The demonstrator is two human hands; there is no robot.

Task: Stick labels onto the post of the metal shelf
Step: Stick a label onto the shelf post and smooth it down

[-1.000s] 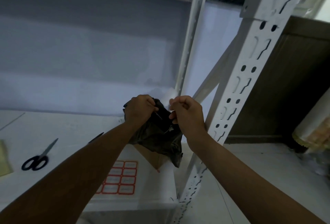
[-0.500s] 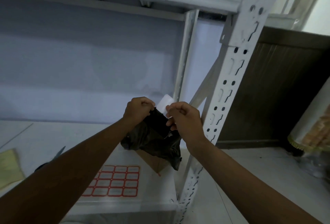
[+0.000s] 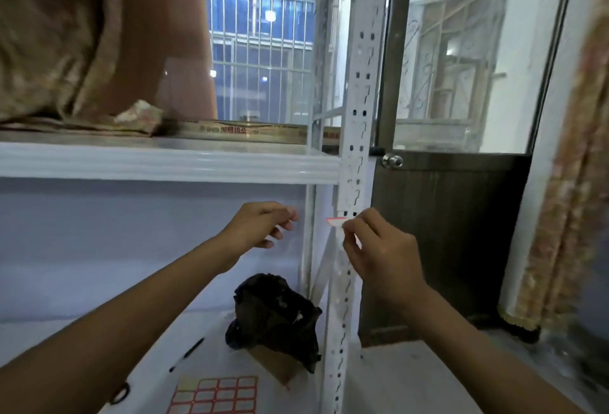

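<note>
label sheet [image 3: 214, 395]: laid flat at lower shelf's front edge
left hand [image 3: 260, 227]: raised, fingers loosely curled, nothing seen held
black bag [image 3: 275, 314]: set on lower shelf, beside post
label [image 3: 335, 222]: red-bordered, pinched by right hand [image 3: 379, 255], held against post [image 3: 357, 117] below upper shelf [image 3: 164, 163]

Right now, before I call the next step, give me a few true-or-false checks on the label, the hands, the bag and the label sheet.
1. The right hand pinches a red-edged label beside the perforated post. True.
2. The label is already pressed flat on the post. False: it sticks out from the fingertips, left of the post face.
3. The black bag is held by both hands. False: it rests on the lower shelf.
4. The label sheet lies on the lower shelf. True.
5. The left hand grips scissors. False: only something small and pale shows at its fingertips.
</note>
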